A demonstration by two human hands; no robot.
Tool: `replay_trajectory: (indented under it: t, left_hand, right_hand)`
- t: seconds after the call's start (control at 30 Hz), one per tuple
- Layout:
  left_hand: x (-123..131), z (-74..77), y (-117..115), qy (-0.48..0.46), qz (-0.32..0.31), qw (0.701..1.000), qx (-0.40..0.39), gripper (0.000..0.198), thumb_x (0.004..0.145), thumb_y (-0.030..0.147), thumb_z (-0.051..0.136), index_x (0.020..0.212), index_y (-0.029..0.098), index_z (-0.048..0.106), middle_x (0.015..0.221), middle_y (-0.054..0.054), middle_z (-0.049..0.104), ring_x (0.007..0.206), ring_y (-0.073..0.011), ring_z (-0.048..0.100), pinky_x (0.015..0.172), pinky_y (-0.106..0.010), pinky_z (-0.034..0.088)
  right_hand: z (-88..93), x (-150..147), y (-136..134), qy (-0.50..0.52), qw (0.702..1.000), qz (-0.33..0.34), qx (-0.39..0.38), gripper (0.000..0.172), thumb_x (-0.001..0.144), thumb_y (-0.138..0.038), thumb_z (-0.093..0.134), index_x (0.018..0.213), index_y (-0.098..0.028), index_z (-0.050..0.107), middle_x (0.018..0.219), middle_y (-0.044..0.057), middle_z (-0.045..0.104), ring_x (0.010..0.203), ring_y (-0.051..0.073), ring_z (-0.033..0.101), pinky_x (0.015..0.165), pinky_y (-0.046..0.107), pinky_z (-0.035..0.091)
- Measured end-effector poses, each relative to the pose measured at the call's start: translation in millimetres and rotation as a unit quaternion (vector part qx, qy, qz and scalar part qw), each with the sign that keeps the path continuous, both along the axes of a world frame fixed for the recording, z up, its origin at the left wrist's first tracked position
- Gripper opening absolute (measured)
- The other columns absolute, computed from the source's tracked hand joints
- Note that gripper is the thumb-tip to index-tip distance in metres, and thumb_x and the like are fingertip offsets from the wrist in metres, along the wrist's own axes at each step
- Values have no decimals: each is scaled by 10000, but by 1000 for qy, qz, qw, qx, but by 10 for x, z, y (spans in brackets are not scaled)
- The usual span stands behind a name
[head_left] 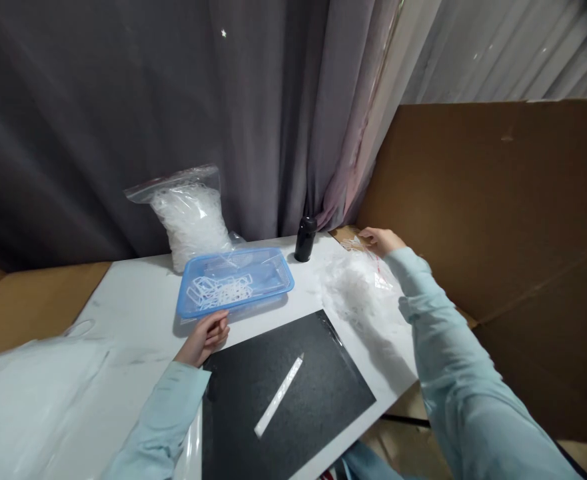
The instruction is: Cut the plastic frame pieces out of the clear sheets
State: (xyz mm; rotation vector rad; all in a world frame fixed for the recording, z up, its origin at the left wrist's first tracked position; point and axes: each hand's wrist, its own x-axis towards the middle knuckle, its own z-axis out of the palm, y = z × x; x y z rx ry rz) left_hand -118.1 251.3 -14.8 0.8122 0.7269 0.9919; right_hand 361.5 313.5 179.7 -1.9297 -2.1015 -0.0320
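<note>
My left hand [208, 337] is by the front rim of a blue plastic basket [286, 275], its fingers curled together and nothing visible in them. Inside the basket lies a loose pile of white plastic loops [220, 290]. At the back right, my right hand [384, 241] reaches over a clear plastic bag [360, 287], fingers bent down near a few thin white pieces [353, 244]. Whatever those fingertips grip, if anything, is too small to make out. Between the hands, a narrow white strip with a pointed end [279, 395] rests on a black mat [323, 373].
A full zip bag of white pieces [193, 220] stands behind the basket. To its right is a black bottle [305, 239]. White plastic packaging [28, 400] covers the left of the white table [138, 293]. Cardboard [513, 233] walls the right side; a grey curtain [148, 100] hangs behind.
</note>
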Motion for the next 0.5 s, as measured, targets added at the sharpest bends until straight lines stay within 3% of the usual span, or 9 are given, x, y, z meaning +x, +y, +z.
replay_trajectory:
  t: [0.07, 0.17, 0.3, 0.37, 0.43, 0.5]
  left_hand:
    - [10, 28, -14, 3, 1, 1000, -3, 392, 962, 359, 591, 649, 143, 498, 472, 126, 311, 352, -23, 273, 357, -149, 284]
    - [30, 73, -34, 8, 4, 1000, -7, 418, 956, 364, 598, 617, 149, 482, 449, 133, 269, 344, -24, 247, 355, -152, 267]
    - [64, 140, -48, 16, 13, 1000, -11, 432, 923, 376, 627, 581, 151, 490, 423, 132, 231, 349, -27, 201, 359, -153, 235]
    - [79, 173, -53, 20, 20, 999, -15, 426, 881, 371, 659, 553, 147, 505, 408, 126, 208, 355, -25, 175, 363, -147, 225]
    - [92, 199, -59, 26, 26, 999, -20, 419, 832, 367, 687, 522, 143, 516, 398, 115, 192, 361, -22, 159, 365, -139, 219]
    - [98, 215, -66, 31, 31, 999, -26, 415, 801, 374, 699, 504, 143, 523, 395, 106, 177, 364, -23, 149, 362, -136, 213]
  right_hand:
    - [-24, 159, -357, 21, 999, 0, 30, 220, 949, -278, 623, 1138, -166, 623, 1084, 70, 679, 943, 193, 662, 852, 360, 545]
    - [-233, 327, -966, 44, 998, -18, 51, 214, 911, -272, 603, 1101, -178, 631, 1029, 83, 701, 928, 221, 671, 825, 343, 533]
    - [-760, 386, -1760, 59, 997, -33, -23, 237, 809, -372, 667, 967, -196, 664, 918, 82, 705, 800, 237, 680, 701, 336, 543]
    - [-1059, 332, -2058, 56, 995, -53, -62, 397, 703, -382, 747, 1041, -190, 665, 978, 102, 689, 821, 256, 680, 717, 349, 547]
    - [-1321, 243, -2243, 46, 992, -81, -85, 540, 672, -406, 769, 1140, -171, 638, 1100, 142, 647, 943, 296, 658, 810, 385, 528]
    - [-1504, 156, -2305, 32, 988, -108, -109, 560, 712, -426, 741, 1184, -151, 617, 1131, 162, 615, 1001, 326, 623, 864, 419, 489]
